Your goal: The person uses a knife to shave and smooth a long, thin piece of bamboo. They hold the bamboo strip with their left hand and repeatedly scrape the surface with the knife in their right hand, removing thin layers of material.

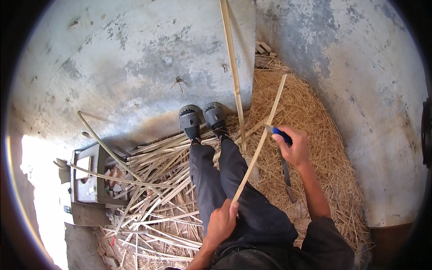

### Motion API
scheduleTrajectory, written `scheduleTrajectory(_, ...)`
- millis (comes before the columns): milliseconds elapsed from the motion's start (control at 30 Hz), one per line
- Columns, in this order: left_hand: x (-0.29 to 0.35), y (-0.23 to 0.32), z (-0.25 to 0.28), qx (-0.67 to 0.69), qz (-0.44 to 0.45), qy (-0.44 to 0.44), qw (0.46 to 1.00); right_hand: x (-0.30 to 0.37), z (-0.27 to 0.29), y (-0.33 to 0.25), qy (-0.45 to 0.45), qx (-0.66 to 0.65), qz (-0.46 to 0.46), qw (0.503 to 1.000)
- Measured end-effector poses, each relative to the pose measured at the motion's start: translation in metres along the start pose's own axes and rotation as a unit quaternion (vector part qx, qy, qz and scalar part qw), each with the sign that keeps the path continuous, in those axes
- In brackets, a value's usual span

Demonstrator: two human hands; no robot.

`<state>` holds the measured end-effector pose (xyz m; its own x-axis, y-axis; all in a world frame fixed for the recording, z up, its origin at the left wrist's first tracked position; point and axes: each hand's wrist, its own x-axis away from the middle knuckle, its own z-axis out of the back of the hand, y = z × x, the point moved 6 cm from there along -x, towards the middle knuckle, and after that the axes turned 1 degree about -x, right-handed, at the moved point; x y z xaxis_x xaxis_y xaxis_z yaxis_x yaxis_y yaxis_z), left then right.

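Note:
A long, flat pale strip of bamboo or wood point(254, 160) slants up and away from my lap. My left hand point(221, 222) is closed around its lower end, over my thighs. My right hand point(294, 145) grips a small knife with a blue handle point(281, 134). The short metal blade touches the strip in its upper part, and the far end of the strip sticks out beyond it. Below my right hand, a long dark blade-like tool point(287, 179) lies on the shavings.
Thin shavings point(324, 180) are heaped to the right against the stained wall point(360, 90). Many loose strips point(166, 198) lie left of my legs, beside an open box-like case point(90, 173). A tall strip point(233, 67) leans on the wall ahead, near my dark slippers point(190, 118).

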<state>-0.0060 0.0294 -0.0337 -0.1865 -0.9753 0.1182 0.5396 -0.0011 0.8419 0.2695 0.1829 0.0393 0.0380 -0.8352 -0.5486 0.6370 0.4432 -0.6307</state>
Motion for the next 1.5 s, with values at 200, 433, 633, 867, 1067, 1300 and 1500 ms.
scheduleTrajectory(200, -0.001, 0.003, 0.006, -0.060, -0.010, 0.013, 0.998, 0.003, -0.004, -0.008, -0.016, -0.038, 0.027, 0.999)
scheduleTrajectory(433, 0.007, 0.000, 0.012, -0.101, 0.020, 0.012, 0.995, -0.020, 0.003, 0.006, -0.004, -0.023, 0.058, 0.998)
scheduleTrajectory(633, 0.027, -0.015, 0.007, -0.088, 0.044, -0.011, 0.995, -0.053, 0.020, 0.078, 0.026, 0.014, 0.003, 1.000)
scheduleTrajectory(867, 0.038, -0.034, 0.010, -0.074, 0.033, -0.026, 0.996, -0.068, 0.040, 0.131, -0.001, 0.116, -0.137, 0.984)
scheduleTrajectory(1067, 0.021, -0.037, 0.025, 0.043, 0.084, -0.055, 0.994, -0.025, 0.026, 0.175, -0.305, 0.222, -0.219, 0.900)
scheduleTrajectory(1300, 0.003, -0.039, 0.035, 0.086, 0.075, -0.027, 0.993, -0.008, 0.014, 0.159, -0.338, 0.235, -0.300, 0.861)
scheduleTrajectory(1500, -0.003, -0.030, 0.036, 0.097, 0.068, -0.042, 0.992, 0.006, 0.008, 0.173, -0.364, 0.212, -0.225, 0.879)
